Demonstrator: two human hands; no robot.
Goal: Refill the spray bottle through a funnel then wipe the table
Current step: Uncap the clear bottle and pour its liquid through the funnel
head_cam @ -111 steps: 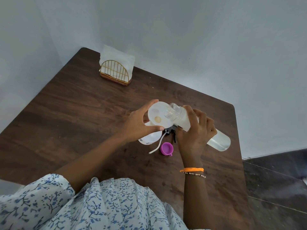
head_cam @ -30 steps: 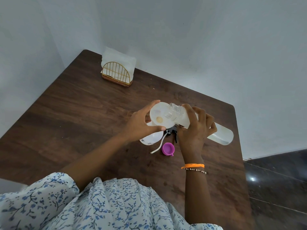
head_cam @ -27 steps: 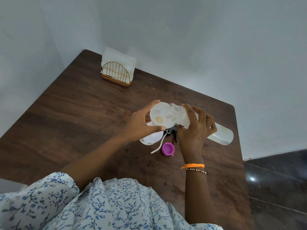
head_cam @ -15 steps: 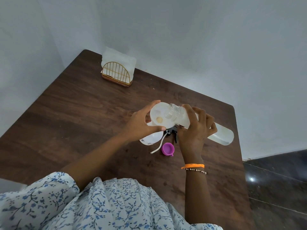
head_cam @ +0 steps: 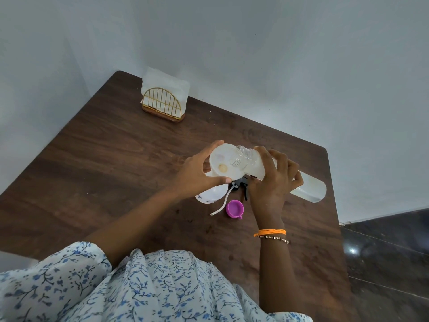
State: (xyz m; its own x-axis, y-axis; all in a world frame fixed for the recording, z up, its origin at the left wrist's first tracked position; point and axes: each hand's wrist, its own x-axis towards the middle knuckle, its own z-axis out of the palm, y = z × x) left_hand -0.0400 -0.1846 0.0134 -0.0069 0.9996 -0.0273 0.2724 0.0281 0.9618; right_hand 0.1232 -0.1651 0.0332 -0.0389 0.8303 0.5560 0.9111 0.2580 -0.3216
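My left hand (head_cam: 197,174) grips the rim of a white funnel (head_cam: 222,162) that sits in the neck of the white spray bottle (head_cam: 210,195) standing on the brown table (head_cam: 104,163). My right hand (head_cam: 270,182) holds a long clear water bottle (head_cam: 308,187) tipped almost level, its threaded mouth resting inside the funnel. Little water shows in the raised end. The black spray head with its white tube (head_cam: 234,191) lies on the table between my hands. Beside it lies a purple cap (head_cam: 235,209).
A gold wire napkin holder with white napkins (head_cam: 164,98) stands at the table's far left corner by the wall. The table's right edge (head_cam: 334,205) drops to a dark tiled floor. White walls close in behind and to the left.
The water bottle's base has risen since the oldest frame, making the tilt steeper. Over the last second both hands and the funnel have barely moved.
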